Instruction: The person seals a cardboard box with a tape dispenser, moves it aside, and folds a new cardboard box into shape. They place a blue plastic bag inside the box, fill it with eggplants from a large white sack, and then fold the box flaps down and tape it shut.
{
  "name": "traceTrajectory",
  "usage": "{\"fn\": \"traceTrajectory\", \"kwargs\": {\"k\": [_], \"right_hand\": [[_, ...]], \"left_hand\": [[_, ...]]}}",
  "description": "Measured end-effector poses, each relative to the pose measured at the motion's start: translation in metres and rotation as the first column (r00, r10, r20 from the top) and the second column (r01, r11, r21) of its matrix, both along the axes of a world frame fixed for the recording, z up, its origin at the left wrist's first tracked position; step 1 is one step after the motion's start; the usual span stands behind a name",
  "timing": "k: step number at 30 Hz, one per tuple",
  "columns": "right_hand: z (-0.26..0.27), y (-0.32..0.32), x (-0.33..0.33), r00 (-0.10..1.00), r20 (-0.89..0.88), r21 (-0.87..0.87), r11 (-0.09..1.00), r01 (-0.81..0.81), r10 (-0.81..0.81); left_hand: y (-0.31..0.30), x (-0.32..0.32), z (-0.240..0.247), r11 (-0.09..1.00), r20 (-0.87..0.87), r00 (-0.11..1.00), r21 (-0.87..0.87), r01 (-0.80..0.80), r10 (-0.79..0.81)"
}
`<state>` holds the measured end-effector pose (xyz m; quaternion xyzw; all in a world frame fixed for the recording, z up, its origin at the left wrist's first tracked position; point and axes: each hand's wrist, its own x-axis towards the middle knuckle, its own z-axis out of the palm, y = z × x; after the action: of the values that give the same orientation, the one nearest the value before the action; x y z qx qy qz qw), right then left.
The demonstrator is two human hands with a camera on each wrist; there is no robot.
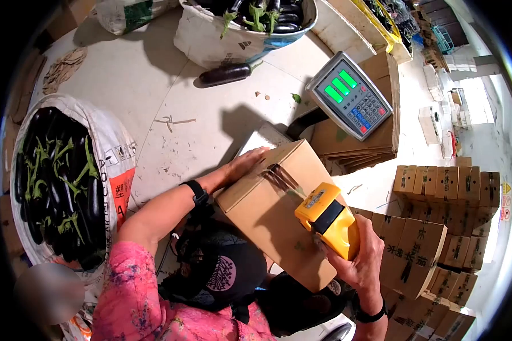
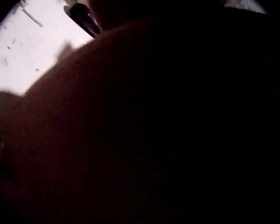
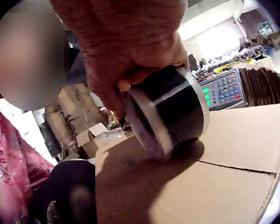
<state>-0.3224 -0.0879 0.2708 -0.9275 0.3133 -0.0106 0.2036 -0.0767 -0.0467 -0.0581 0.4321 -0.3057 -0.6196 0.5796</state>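
Observation:
A closed cardboard box sits tilted in front of the person's lap. My right hand grips a yellow tape dispenser over the box's top seam. In the right wrist view, the dispenser's dark tape roll is close over the cardboard, its shadow beneath. A strip of brown tape crosses the box's edge at the end of the seam. My left hand rests against the box's far left side, fingers partly hidden behind the edge. The left wrist view is mostly dark.
A scale display stands beyond the box, beside stacked flat cardboard. Sacks of eggplants stand at left and back. One loose eggplant lies on the floor. Packed boxes are stacked at right.

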Motion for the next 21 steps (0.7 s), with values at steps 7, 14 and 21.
{"fn": "traceTrajectory", "kwargs": {"k": [7, 14, 21], "right_hand": [[-0.002, -0.001, -0.003, 0.999, 0.043, 0.007, 1.0, -0.014, 0.014], [-0.004, -0.004, -0.01, 0.996, 0.055, -0.029, 0.997, -0.073, 0.074], [0.015, -0.005, -0.027, 0.993, -0.049, -0.033, 0.993, -0.114, 0.112]], "left_hand": [[0.013, 0.025, 0.117, 0.982, 0.398, 0.898, -0.047, -0.184, 0.187], [0.001, -0.025, 0.206, 0.986, 0.957, 0.237, -0.157, -0.053, 0.165], [0.001, -0.031, 0.216, 0.999, 0.993, -0.114, 0.006, -0.053, -0.012]]}}
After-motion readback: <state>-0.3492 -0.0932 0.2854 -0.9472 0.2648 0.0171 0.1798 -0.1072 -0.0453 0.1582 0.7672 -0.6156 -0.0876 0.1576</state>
